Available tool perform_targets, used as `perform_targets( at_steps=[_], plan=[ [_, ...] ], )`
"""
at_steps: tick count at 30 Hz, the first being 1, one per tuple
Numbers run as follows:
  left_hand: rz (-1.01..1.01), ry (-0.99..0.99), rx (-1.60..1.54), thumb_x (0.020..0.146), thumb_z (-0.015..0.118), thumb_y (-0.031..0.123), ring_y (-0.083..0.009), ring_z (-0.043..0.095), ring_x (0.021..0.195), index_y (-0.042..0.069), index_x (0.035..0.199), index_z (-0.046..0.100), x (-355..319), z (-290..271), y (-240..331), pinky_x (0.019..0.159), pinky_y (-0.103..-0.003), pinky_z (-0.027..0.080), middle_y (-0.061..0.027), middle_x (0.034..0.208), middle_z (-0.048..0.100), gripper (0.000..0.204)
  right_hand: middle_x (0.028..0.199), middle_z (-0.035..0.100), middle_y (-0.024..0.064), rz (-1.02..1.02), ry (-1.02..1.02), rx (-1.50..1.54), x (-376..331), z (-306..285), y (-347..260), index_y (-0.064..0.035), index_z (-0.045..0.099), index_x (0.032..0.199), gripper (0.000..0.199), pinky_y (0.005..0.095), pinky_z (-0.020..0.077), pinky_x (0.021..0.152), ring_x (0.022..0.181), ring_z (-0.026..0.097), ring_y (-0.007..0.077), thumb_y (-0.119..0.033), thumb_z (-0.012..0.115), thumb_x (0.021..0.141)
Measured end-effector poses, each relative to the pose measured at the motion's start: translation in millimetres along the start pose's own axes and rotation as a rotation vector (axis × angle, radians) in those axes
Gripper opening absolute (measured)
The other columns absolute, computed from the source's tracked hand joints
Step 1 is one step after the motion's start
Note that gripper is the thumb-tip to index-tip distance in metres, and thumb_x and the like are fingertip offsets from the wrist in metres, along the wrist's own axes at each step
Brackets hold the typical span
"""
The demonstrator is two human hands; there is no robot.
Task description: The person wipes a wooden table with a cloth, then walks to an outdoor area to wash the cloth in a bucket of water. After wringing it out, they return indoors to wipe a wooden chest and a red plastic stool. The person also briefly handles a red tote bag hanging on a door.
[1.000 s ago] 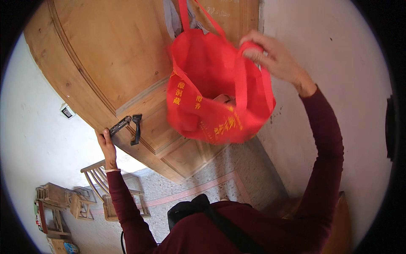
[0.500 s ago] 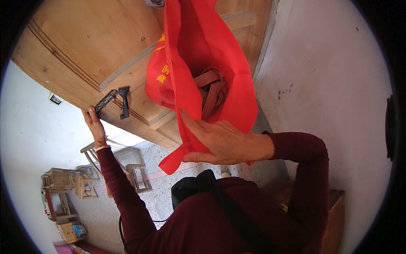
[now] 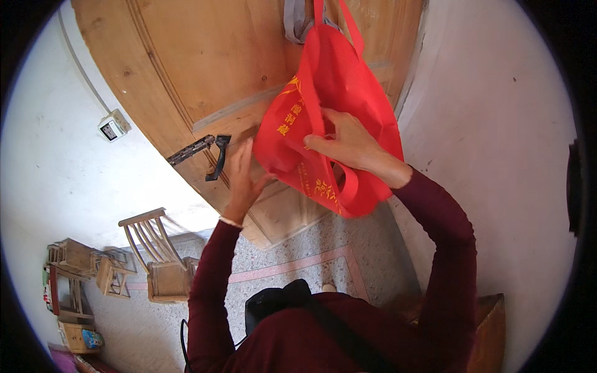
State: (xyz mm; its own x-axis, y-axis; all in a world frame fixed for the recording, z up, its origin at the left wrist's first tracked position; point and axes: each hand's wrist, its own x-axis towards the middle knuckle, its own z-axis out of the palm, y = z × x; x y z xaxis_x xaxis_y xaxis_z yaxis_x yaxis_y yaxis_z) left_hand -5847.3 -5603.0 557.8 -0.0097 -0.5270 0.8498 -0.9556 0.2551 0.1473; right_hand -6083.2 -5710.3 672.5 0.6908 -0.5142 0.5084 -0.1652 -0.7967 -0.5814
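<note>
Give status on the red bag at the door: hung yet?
Done: the red bag hangs by its straps high on the wooden door. In hand: the right hand pinches the bag's fabric and the left hand touches its lower edge. Left: both hands to let go.

Bright, even daylight, soft shadows, sharp focus (fisheye bending and black vignette at the rim).

Speckled floor [image 3: 367, 248] with a pink inlaid stripe [image 3: 292, 266]. Standing on it: a wooden chair [image 3: 155, 255], several small wooden stools [image 3: 81, 264] and a wooden box [image 3: 488, 329].
</note>
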Motion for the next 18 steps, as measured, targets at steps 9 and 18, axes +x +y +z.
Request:
perform_targets(
  at_steps=[9, 18],
  plan=[
    [-0.189, 0.046, -0.116, 0.066, 0.077, 0.013, -0.0341, 0.051, 0.107, 0.002, 0.129, 0.044, -10, 46, -28, 0.088, -0.04, 0.043, -0.0193, 0.117, 0.051, 0.072, 0.076, 0.061, -0.0011, 0.125, -0.176, 0.436, -3, -26, -17, 0.0034, 0.063, 0.088, 0.019, 0.0256, 0.0462, 0.062, 0.071, 0.054, 0.0051, -0.013, 0.055, 0.089],
    [-0.555, 0.028, -0.379, 0.086, 0.059, 0.01, -0.0116, 0.06, 0.078, 0.001, 0.105, 0.062, -36, 57, -37, 0.07, -0.03, 0.047, -0.0094, 0.084, 0.067, 0.022, 0.097, 0.064, 0.001, 0.045, -0.132, 0.648, 22, -82, -16, 0.0005, 0.062, 0.106, 0.024, 0.0258, 0.0482, 0.076, 0.086, 0.059, 0.0085, -0.017, 0.059, 0.09]
  ],
)
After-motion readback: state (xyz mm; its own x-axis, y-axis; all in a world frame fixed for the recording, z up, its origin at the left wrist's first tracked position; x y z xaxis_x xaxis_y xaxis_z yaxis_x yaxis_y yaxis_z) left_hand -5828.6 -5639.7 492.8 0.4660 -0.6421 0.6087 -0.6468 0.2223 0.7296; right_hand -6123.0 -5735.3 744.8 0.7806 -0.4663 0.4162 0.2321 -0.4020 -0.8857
